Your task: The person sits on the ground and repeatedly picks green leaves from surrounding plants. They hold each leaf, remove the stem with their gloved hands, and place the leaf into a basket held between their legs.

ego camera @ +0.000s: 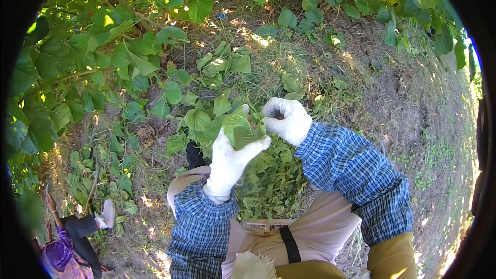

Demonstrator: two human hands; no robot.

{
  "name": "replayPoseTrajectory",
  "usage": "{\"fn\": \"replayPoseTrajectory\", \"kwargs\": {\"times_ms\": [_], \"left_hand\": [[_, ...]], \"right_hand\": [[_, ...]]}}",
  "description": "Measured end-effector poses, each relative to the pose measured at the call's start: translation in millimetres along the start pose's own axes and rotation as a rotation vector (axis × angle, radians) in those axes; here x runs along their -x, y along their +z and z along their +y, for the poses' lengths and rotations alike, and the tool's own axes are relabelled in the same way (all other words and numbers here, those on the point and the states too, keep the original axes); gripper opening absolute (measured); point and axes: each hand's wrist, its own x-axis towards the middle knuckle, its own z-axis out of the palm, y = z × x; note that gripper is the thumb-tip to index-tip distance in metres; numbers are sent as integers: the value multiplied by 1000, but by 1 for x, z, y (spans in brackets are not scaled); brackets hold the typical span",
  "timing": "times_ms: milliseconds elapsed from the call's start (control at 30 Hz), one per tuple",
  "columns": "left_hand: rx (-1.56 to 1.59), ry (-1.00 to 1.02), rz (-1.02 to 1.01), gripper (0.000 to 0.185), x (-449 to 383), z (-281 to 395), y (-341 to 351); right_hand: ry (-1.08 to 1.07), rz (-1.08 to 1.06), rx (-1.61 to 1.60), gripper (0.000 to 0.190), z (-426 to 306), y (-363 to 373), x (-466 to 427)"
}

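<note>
My left hand [232, 159], in a white glove, holds broad green leaves [243, 128] between its spread thumb and fingers. At the right edge of these leaves my right hand [290, 121], also gloved in white, has its thumb and forefinger curled together in a pinch. The exact part pinched is too small to make out. Below both hands, between my legs, lies a dense heap of picked green leaves [271, 178]. More loose leaves [197, 120] lie on the ground just beyond my left hand.
Leafy bushes [77, 54] crowd the left and top. A person's shoe [107, 214] and dark trouser leg [79, 226] show at lower left, near a stick [92, 190]. A wooden slat [267, 223] lies between my legs. Dry grass and bare soil [403, 104] stretch right.
</note>
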Motion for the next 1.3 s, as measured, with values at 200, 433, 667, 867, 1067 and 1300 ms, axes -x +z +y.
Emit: {"fn": "replayPoseTrajectory", "kwargs": {"times_ms": [200, 433, 667, 867, 1067, 1300], "left_hand": [[-410, 227, 18, 63, -3, -15, 3], [-194, 114, 124, 22, -1, -17, -5], [138, -51, 231, 18, -3, -11, -12], [378, -129, 263, 17, -6, -16, -12], [515, -165, 257, 16, -10, -23, -12], [502, -181, 500, 14, -22, -16, -38]], "right_hand": [[-80, -62, 57, 22, -5, 9, 7], [-143, -69, 95, 24, -8, 12, 9], [-31, -31, -104, 16, -6, 7, 13], [-150, 11, -73, 21, -6, 10, 16], [-264, 82, -52, 19, 1, 15, 18], [-346, 49, -165, 15, -17, 1, 29]]}}
